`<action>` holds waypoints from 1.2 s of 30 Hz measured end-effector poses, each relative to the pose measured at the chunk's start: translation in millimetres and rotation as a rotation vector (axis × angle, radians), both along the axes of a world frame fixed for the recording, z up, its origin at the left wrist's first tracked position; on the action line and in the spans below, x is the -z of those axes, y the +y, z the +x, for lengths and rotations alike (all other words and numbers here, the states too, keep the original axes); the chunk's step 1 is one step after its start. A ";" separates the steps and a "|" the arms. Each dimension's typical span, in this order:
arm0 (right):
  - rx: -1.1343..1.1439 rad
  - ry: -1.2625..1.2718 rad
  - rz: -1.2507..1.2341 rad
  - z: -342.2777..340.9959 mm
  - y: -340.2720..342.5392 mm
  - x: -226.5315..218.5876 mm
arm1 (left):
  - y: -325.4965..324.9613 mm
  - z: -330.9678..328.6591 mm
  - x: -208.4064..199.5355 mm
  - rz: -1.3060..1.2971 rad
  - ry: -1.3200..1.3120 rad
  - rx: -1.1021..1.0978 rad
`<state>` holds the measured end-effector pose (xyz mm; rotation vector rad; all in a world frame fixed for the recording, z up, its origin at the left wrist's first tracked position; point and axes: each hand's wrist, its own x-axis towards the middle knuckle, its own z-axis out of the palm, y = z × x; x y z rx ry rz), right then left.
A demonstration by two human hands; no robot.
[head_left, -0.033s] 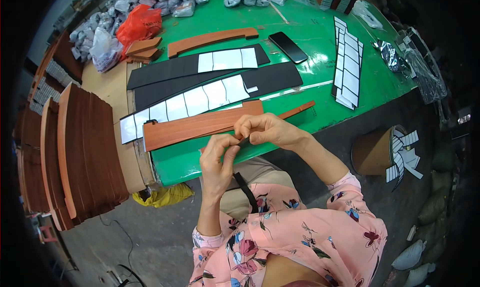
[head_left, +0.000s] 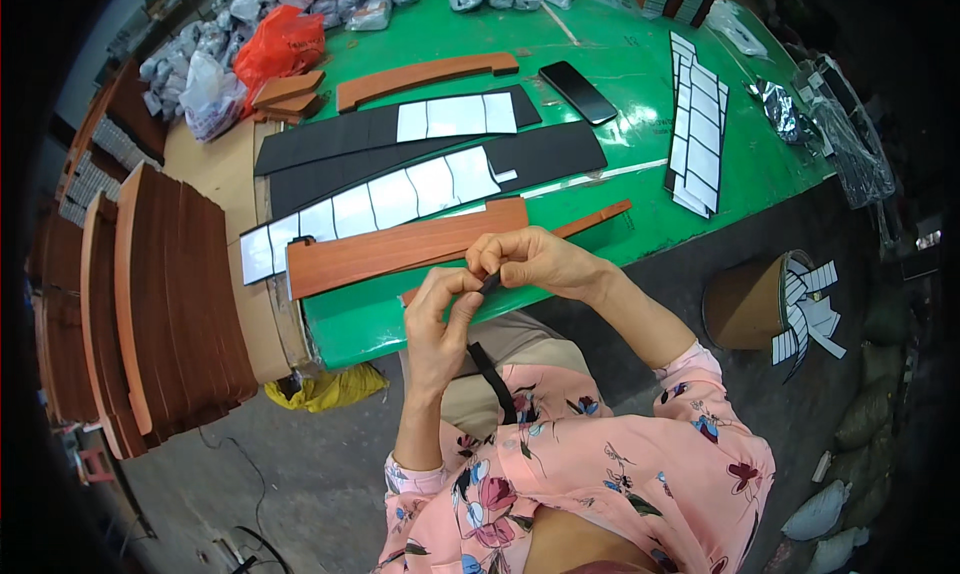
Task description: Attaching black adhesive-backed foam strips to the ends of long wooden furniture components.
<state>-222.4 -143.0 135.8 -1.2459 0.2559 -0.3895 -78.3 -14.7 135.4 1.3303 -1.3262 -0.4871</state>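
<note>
Between the fingertips of both hands is a small black piece (head_left: 490,283), thin and flat-looking, partly hidden by the fingers. My left hand (head_left: 440,309) pinches its lower left end, and my right hand (head_left: 530,258) pinches the upper right end. Just beyond my hands lies a reddish-brown wooden board (head_left: 400,249) at the front of the green table (head_left: 345,329). A narrow wooden strip (head_left: 595,218) sticks out to the right behind my right hand. Past the board, a white-backed sheet cut into pieces (head_left: 365,209) rests on black foam-like sheets (head_left: 550,156).
A curved wooden piece (head_left: 425,79) and a phone (head_left: 578,92) lie farther back. Stacked brown boards (head_left: 175,304) stand at the left. At the right are white-backed strips (head_left: 695,129) on the table and a bin (head_left: 742,302) with scraps on the floor. Wrapped parcels (head_left: 370,12) line the back.
</note>
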 end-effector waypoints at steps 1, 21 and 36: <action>-0.113 -0.058 0.237 4.4 2.2 4.9 | 1.0 -1.4 8.7 0.081 0.261 0.051; 0.627 -0.141 0.429 30.2 75.4 38.6 | 12.3 -39.3 36.3 -0.064 -0.051 -0.361; 0.742 -0.346 0.566 -42.6 -0.7 54.5 | 47.1 17.2 59.7 0.124 0.024 -0.510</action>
